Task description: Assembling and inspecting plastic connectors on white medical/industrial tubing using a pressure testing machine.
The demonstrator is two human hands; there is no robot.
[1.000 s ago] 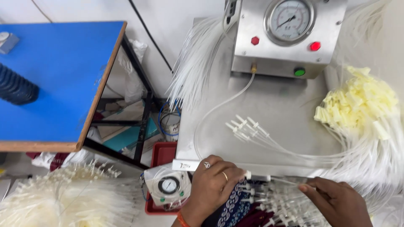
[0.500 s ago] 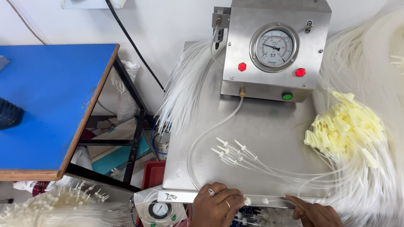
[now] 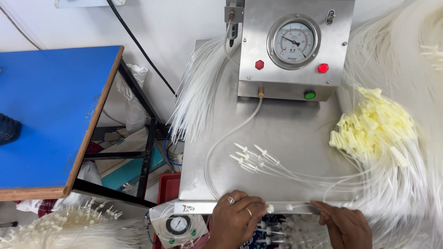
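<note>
Left hand (image 3: 236, 220) fingertips pinch a small white plastic tube connector (image 3: 270, 208) at the steel tray's front edge (image 3: 295, 208), right hand (image 3: 345, 226) fingers pressed flat just beside; thin clear tubing (image 3: 295, 175) beyond looks light, floppy, kink-prone, so grip the rigid connector.

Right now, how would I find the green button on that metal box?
Find the steel box at the back of the steel table, the one with the big round gauge. Along its lower right edge sits the green button, below a glowing red button; it is the only green one.
</note>
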